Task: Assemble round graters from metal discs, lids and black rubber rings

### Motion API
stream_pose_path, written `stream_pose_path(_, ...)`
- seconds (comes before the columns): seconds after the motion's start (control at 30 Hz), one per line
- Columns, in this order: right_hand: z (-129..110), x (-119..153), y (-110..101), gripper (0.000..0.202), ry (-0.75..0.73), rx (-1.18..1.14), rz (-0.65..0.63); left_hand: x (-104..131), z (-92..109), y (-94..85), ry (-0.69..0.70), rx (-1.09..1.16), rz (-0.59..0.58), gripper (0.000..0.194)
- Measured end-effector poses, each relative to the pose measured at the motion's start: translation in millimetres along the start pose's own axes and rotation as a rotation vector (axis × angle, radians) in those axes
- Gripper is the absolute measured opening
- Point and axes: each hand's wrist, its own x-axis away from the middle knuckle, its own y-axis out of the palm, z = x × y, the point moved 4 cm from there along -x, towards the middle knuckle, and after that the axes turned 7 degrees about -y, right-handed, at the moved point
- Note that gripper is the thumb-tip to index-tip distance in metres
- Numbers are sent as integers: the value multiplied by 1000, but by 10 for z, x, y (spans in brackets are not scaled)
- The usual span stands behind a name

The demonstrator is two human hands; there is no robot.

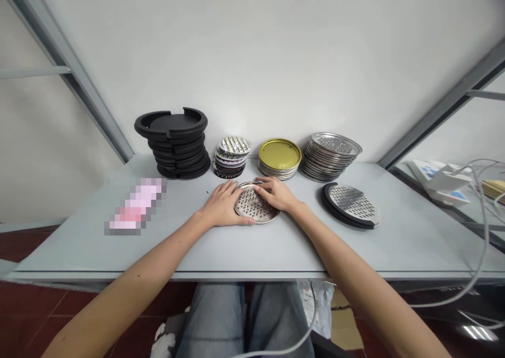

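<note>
A round metal disc with raised grating teeth [255, 204] lies on the grey table in front of me, inside a shiny rim. My left hand [226, 205] curves round its left edge, thumb along the near side. My right hand [275, 192] rests on its upper right edge, with the thumb over the toothed surface. Behind it stand a small stack of patterned discs [234, 146], a stack of gold-topped round lids [280, 154] and a leaning stack of metal grater discs [335, 144].
Black ring-shaped holders [179, 124] are stacked at the back left. Black holders with a slotted metal disc [353, 203] lie on the right. A blurred pink item [136, 203] is at the left. White cables [486, 226] hang at the right edge.
</note>
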Motion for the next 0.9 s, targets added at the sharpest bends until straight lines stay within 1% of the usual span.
stream_pose_path(0.23,59,-81,-11,38,-68,-8,-29,-2,27,-24,11,-13,-1,107)
stream_pose_path(0.43,121,-135,18,43,-81,-47,-50,-3,36,-33,27,17,16,103)
stream_pose_path(0.57,125,-136,43,45,-77,-87,-34,-4,30,-30,25,31,18,105)
stream_pose_path(0.67,133,-116,52,47,-43,-145,14,-9,3,-16,27,47,-6,108)
stream_pose_path(0.77,164,-85,53,53,38,-195,72,-9,-47,1,15,63,-62,109)
stream_pose_path(0.83,175,-71,51,56,74,-201,92,-1,-76,2,7,80,-89,108)
stream_pose_path(0.9,162,-65,39,56,81,-191,109,12,-90,-8,9,101,-95,106)
